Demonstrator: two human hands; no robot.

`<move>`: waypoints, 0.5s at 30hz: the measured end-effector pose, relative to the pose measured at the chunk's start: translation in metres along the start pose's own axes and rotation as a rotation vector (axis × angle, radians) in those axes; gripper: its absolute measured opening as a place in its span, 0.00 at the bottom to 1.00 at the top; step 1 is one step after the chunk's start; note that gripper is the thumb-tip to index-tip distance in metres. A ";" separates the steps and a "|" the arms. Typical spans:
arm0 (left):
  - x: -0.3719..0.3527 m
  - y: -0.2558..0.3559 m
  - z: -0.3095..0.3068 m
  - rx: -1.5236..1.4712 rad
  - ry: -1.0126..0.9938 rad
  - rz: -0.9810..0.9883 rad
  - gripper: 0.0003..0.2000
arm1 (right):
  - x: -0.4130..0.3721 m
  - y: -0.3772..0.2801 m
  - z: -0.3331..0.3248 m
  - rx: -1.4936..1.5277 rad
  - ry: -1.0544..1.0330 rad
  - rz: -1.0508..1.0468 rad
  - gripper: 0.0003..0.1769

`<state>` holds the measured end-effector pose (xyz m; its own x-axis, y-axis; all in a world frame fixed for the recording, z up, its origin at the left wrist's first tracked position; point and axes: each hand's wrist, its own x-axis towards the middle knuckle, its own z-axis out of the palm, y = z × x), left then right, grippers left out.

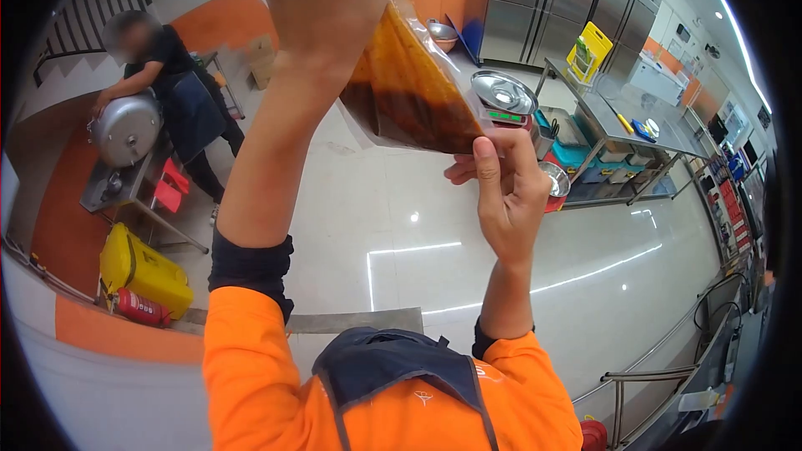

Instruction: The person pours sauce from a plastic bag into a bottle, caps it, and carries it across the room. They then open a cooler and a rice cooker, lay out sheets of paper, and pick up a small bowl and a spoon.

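From where I'm standing, the scale with its round steel pan is the easiest thing to steer by. A person in an orange top holds a clear bag up in the air, to the left of the scale as that person faces it and nearer to them. Its contents are dark brown low down and orange-brown above. The left hand is clenched on the bag's upper part, though I can't make out every finger. The right hand pinches the lower corner between thumb and fingers, in front of the scale. A steel table stands to the right of the scale, a yellow board upright at its far end. Tall steel cabinets rise behind the scale. Well off to its left, a co-worker leans over a big metal pot, and a yellow bin lies nearer to us on that side.
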<state>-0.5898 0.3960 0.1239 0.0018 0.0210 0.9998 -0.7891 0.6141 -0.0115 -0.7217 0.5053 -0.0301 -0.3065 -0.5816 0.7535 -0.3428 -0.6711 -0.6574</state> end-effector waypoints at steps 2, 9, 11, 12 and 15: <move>-0.004 -0.002 -0.001 -0.019 -0.028 -0.021 0.21 | 0.007 -0.008 -0.008 -0.206 -0.110 -0.066 0.10; -0.030 -0.003 0.018 -0.138 -0.057 -0.021 0.22 | 0.029 0.001 -0.003 -0.525 -0.151 -0.198 0.10; -0.034 0.006 0.020 -0.137 -0.155 -0.060 0.21 | 0.034 0.021 -0.002 -0.283 -0.265 -0.231 0.08; -0.033 0.000 0.022 -0.133 -0.156 -0.069 0.21 | 0.045 0.037 -0.015 -0.368 -0.144 0.001 0.06; -0.032 -0.011 0.032 -0.078 -0.052 -0.006 0.20 | 0.038 0.012 0.005 -0.227 -0.399 -0.046 0.05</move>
<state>-0.6012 0.3636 0.0930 -0.0271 -0.0227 0.9994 -0.7392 0.6735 -0.0048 -0.7328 0.4726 -0.0091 0.0637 -0.7151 0.6961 -0.5473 -0.6083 -0.5748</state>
